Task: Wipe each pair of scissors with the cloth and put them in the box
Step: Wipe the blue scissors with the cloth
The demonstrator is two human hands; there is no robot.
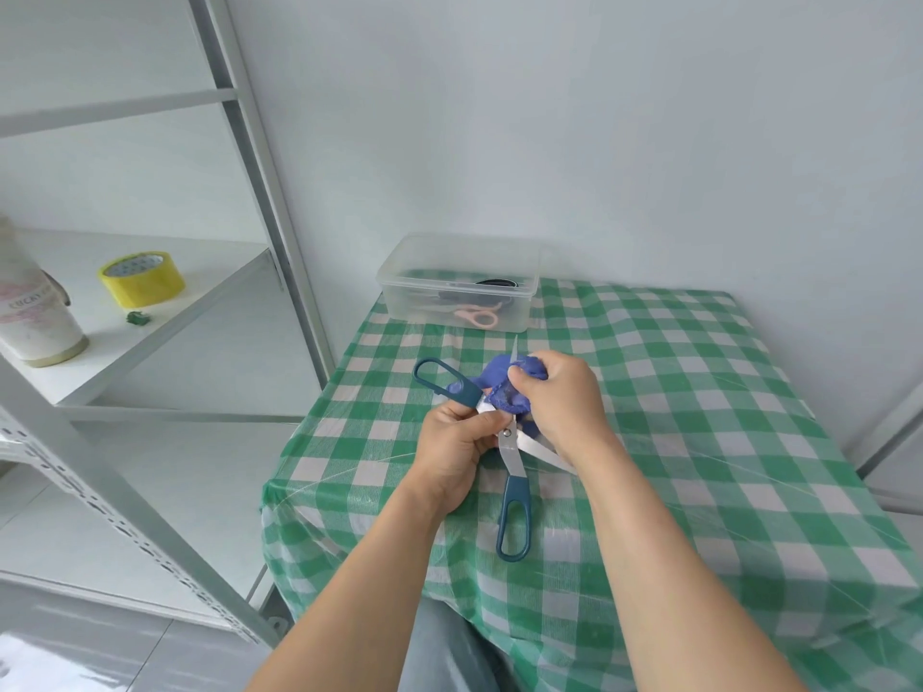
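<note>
Teal-handled scissors (514, 459) spread wide, gripped near the pivot by curled left hand (449, 452). Blue cloth (499, 379) pinched round upper blade by right hand (562, 397). Clear box (449, 292) at 12 o'clock, by the table's (699, 417) far edge; open checked surface toward 3 o'clock.

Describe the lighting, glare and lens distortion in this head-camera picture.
Head view: soft, even light, shadows faint; white glare on the glossy grey floor; thin sheen streaks on the plastic-covered green-checked tablecloth; wide-angle bending tilts the white metal shelf upright; the teal-handled steel scissors and the crumpled blue cloth at centre look sharp.
</note>
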